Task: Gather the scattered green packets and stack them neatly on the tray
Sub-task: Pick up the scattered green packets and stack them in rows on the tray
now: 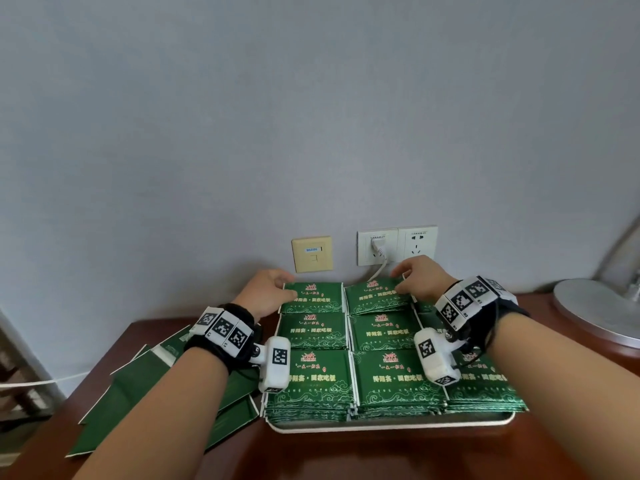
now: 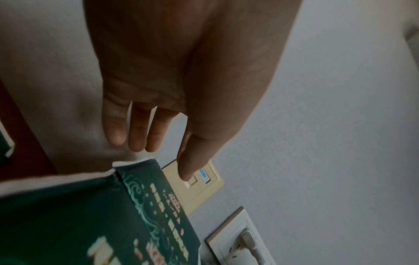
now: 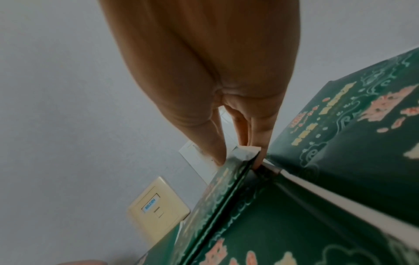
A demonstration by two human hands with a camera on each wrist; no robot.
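Note:
Green packets stand in stacks in a grid on the pale tray (image 1: 381, 426). My left hand (image 1: 289, 285) lies against the far left corner of the far-left stack (image 1: 313, 297). In the left wrist view the left hand (image 2: 162, 161) has straight fingers (image 2: 138, 136) just past that stack (image 2: 147, 206) and grips nothing. My right hand (image 1: 400, 280) pinches the far right corner of the top packet (image 1: 375, 297) on the far-middle stack. The right wrist view shows the right hand (image 3: 240, 156) with thumb and fingers closed on that packet (image 3: 226, 181). More loose green packets (image 1: 138, 393) lie on the table left of the tray.
The tray sits on a dark wooden table (image 1: 381, 455) against a grey wall. A beige wall plate (image 1: 312, 253) and white sockets (image 1: 398, 245) with a plugged cable (image 1: 379, 268) are just behind the tray. A round metal lamp base (image 1: 595, 310) stands at the right.

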